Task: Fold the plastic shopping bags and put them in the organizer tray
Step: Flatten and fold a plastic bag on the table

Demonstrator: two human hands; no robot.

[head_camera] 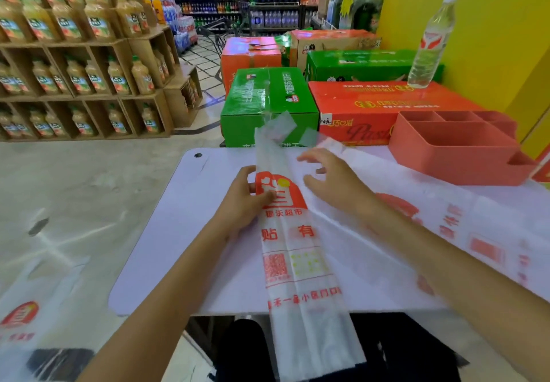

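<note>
A white plastic shopping bag with red print (297, 259) lies folded into a long narrow strip down the middle of the white table (166, 247), its handles at the far end and its bottom hanging over the near edge. My left hand (247, 200) holds the strip's left edge by the red logo, thumb on top. Just right of the strip, my right hand (330, 179) hovers blurred with fingers spread. More bags (446, 233) lie flat under my right arm. The coral organizer tray (458, 146) stands at the table's far right, its compartments holding nothing.
Green and orange cartons (268, 99) are stacked beyond the table, with a water bottle (431, 42) standing on one. Another bag (29, 307) lies on the floor at lower left. Shelves of juice bottles (74, 54) line the left side; a yellow wall (491, 24) rises at the right.
</note>
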